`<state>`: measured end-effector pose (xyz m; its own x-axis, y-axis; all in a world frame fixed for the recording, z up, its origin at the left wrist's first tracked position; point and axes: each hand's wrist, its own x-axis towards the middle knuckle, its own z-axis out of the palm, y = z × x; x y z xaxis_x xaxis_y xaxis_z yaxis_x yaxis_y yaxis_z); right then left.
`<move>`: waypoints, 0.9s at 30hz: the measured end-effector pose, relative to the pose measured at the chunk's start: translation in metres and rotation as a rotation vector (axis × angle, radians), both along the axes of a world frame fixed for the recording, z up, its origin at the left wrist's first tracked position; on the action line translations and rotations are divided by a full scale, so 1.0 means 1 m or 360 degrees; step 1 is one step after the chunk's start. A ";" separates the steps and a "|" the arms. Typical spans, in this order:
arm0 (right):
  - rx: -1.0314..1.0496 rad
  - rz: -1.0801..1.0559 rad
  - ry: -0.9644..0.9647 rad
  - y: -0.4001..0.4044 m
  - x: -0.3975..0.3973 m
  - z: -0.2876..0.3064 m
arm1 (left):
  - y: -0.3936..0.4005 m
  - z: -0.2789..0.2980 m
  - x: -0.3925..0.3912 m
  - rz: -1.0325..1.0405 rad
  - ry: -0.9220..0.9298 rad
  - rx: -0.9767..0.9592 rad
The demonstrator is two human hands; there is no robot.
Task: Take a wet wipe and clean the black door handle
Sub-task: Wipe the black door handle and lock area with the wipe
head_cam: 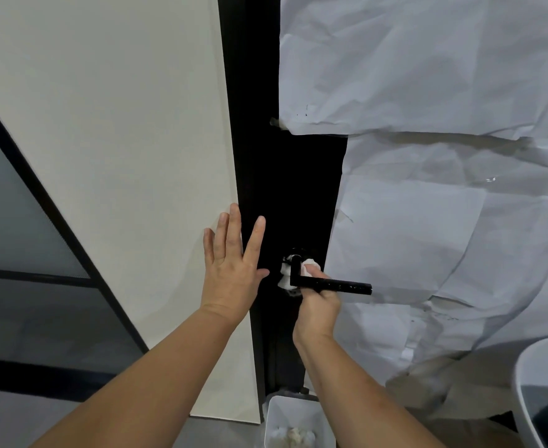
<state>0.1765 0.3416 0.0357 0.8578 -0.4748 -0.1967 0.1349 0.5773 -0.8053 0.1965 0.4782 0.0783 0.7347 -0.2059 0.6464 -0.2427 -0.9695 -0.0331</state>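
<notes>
The black door handle [340, 286] juts to the right from a black door stile [285, 195]. A white wet wipe [287, 275] is bunched around the handle's base, behind its neck. My right hand [318, 307] comes up from below and is closed on the wipe, pressing it against the base of the handle. My left hand [234, 266] lies flat with fingers spread, across the edge of the cream wall panel [120, 156] and the black stile, left of the handle. It holds nothing.
Crumpled white paper [444, 92] covers the door to the right of the stile. A white bin [298, 421] with used wipes stands on the floor below the handle. A larger white container [541, 383] is at the lower right. A dark-framed glass partition [24, 221] runs along the left.
</notes>
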 end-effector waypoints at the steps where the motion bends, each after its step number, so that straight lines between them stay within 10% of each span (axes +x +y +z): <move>1: -0.0027 0.0026 -0.0009 0.002 0.000 0.000 | 0.000 0.000 0.000 0.0002 -0.0009 0.0002; 6: -0.0455 0.0346 0.0181 0.020 0.004 -0.002 | 0.003 0.000 0.002 -0.0006 -0.0063 0.0033; 14: -0.0262 0.0032 0.0167 -0.009 -0.007 0.005 | 0.001 0.004 -0.001 0.0023 -0.0057 0.0020; 27: -0.0379 0.0419 0.0466 0.001 -0.024 0.009 | -0.001 0.011 -0.007 0.0070 -0.0138 -0.0127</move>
<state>0.1527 0.3424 0.0444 0.8799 -0.3096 -0.3604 -0.2442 0.3560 -0.9020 0.1900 0.4770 0.0896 0.6824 -0.1200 0.7211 -0.1994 -0.9796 0.0257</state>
